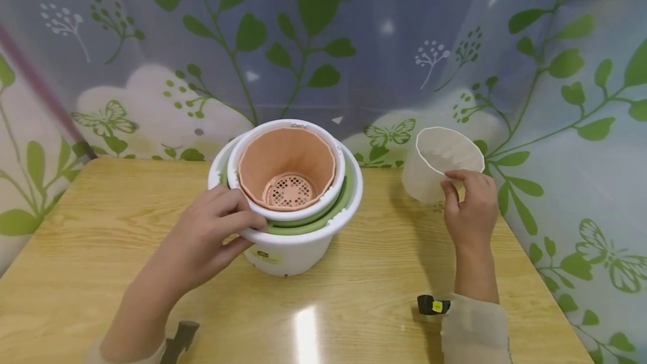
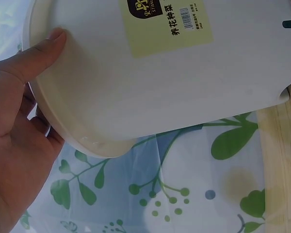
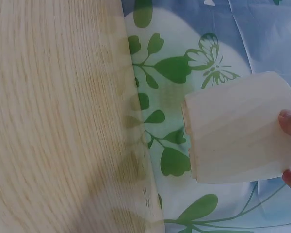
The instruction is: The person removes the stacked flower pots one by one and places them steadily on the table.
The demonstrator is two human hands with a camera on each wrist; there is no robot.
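Note:
Nested flower pots stand on the table: a large white pot [image 1: 290, 251] outside, a green pot [image 1: 308, 227] in it, then a smaller white pot [image 1: 337, 184], and an orange pot [image 1: 268, 156] with a slotted bottom innermost. My left hand [image 1: 212, 237] grips the large white pot's rim at its near left, thumb outside below the lip. In the left wrist view that pot's side carries a yellow-green label [image 2: 169, 26]. Off to the right, a separate cream-white pot [image 1: 422, 178] is tilted, its rim pinched between thumb and fingers of my right hand [image 1: 471, 206].
The wooden table [image 1: 126, 201] meets a curtain [image 1: 303, 60] printed with leaves and butterflies at the back and right. Black straps with small parts [image 1: 433, 305] sit at my wrists. The cream-white pot's shadow falls on the table beside it.

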